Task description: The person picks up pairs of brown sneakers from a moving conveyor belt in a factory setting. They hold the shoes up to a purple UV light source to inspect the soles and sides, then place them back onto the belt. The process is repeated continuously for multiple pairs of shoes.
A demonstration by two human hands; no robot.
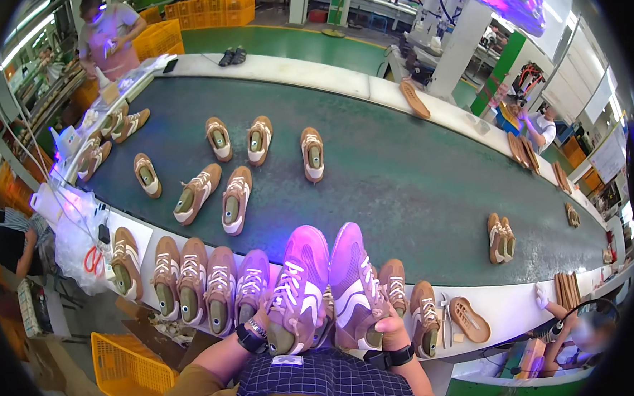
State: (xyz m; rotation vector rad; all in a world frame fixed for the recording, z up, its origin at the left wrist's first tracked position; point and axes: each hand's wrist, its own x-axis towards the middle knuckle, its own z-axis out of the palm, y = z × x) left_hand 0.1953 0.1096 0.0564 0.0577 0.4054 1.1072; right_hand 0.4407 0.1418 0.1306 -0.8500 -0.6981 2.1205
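The left hand (263, 318) clasps one tan sneaker (298, 288), the right hand (391, 331) another sneaker (355, 289), both grips partly hidden.

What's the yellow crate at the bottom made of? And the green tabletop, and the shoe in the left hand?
Crate: probably hard plastic, smooth, with evenly gridded walls. Tabletop: maybe rubber or plastic, fairly matte and scuffed. Shoe: likely mesh cloth at the toe, given its fine pattern; its smooth pale parts could be leather or imitation.
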